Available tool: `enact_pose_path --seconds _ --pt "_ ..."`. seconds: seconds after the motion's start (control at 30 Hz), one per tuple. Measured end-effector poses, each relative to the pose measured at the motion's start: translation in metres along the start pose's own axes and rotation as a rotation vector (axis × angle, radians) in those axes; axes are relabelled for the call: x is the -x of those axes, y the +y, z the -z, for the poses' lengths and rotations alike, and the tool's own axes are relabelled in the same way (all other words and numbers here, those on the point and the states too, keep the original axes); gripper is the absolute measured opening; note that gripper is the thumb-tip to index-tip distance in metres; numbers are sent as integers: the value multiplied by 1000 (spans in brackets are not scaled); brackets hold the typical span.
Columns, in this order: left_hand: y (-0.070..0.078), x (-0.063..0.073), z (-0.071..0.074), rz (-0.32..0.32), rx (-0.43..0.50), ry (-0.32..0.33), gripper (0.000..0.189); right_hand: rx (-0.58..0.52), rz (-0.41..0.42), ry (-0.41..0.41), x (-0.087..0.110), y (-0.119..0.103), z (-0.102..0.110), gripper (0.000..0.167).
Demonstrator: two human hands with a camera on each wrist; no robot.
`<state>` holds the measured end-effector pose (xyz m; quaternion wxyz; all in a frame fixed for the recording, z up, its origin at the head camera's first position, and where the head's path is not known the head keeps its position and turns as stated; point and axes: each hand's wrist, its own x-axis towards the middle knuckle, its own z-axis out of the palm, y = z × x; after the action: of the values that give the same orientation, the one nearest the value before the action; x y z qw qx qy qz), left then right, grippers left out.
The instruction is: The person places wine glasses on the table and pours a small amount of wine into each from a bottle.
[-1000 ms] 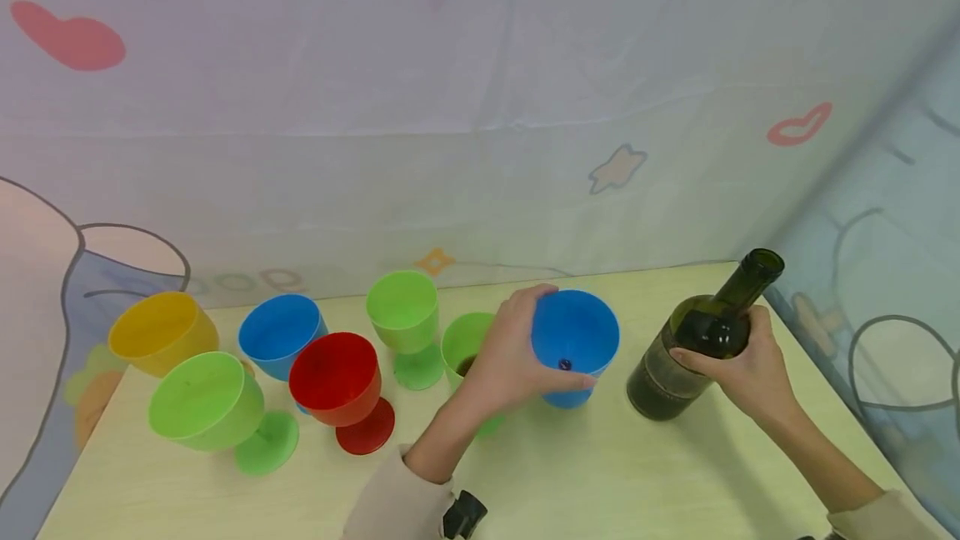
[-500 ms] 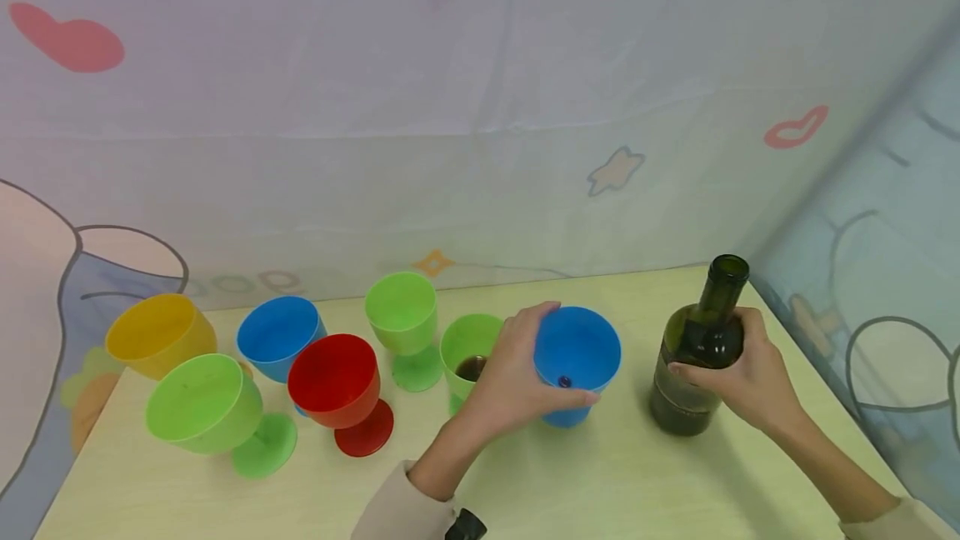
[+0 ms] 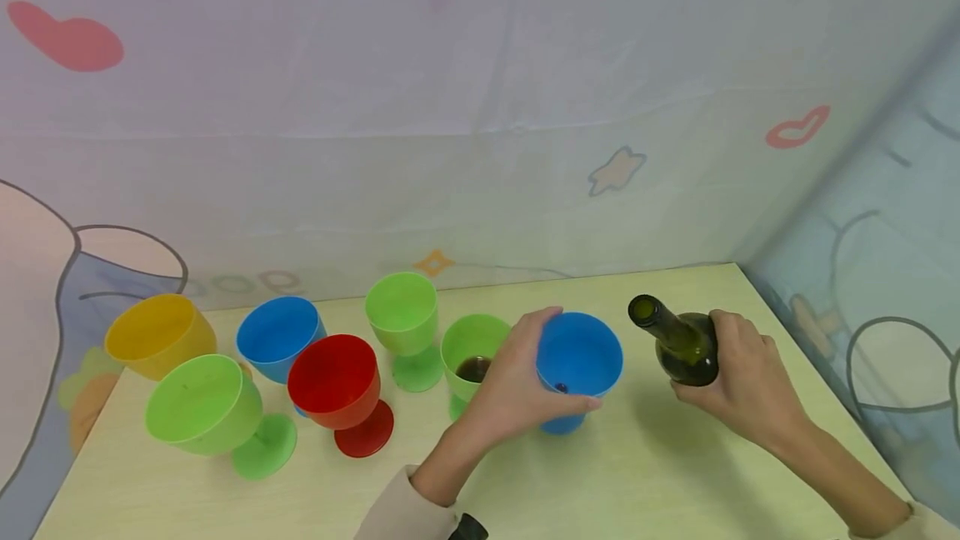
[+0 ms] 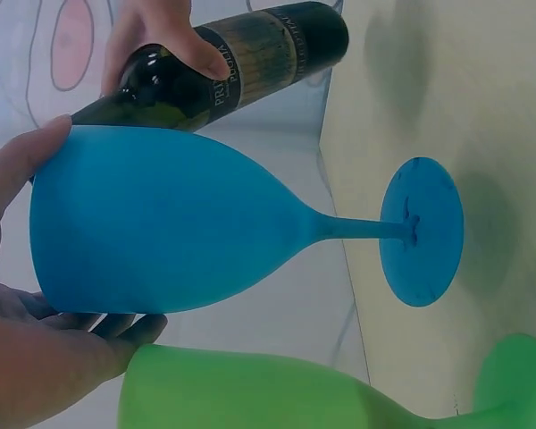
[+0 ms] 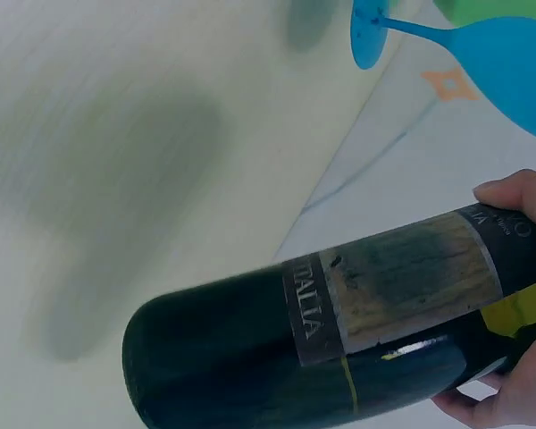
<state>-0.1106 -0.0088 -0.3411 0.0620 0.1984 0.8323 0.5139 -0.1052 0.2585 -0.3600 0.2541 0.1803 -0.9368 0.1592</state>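
Observation:
My left hand (image 3: 510, 394) grips a blue goblet (image 3: 581, 348) round its bowl near the rim, thumb on one side and fingers on the other. A small dark spot of liquid shows inside the bowl. In the left wrist view the goblet's foot (image 4: 420, 232) seems slightly off the table, its shadow beside it. My right hand (image 3: 750, 386) holds a dark green wine bottle (image 3: 686, 352) round its upper body. The bottle is raised and tilted, its mouth (image 3: 644, 309) pointing left towards the blue goblet but apart from it. Its label (image 5: 411, 277) shows in the right wrist view.
Left of my left hand stands a green goblet (image 3: 468, 336) with dark liquid in it. Further left are another green goblet (image 3: 402, 315), a red one (image 3: 341, 390), a blue one (image 3: 281, 340), a yellow one (image 3: 161, 336) and a green one (image 3: 206, 402). A printed cloth (image 3: 480, 107) hangs behind the table.
The bottle has swung from leaning right, through nearly upright, to leaning left towards the goblet. My left hand and the blue goblet have come slightly lower and nearer to me.

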Motion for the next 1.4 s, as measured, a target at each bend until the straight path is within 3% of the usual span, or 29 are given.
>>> enact_pose_path --seconds 0.27,0.5,0.73,0.97,1.27,1.4 --pt "0 0 -1 0 -8 -9 87 233 125 14 -4 -3 8 59" --pt "0 0 -2 -4 -10 -18 86 403 266 93 -7 0 15 72" --pt "0 -1 -2 -3 -22 -22 87 433 328 141 -8 2 19 71" --pt "-1 0 -2 3 -38 -22 86 464 337 103 -7 -1 24 65" --pt "-2 -1 -2 -6 -49 -23 87 484 378 138 -12 -4 28 70" --pt "-2 -1 -2 -5 -48 -24 86 497 378 113 -13 -4 29 74"
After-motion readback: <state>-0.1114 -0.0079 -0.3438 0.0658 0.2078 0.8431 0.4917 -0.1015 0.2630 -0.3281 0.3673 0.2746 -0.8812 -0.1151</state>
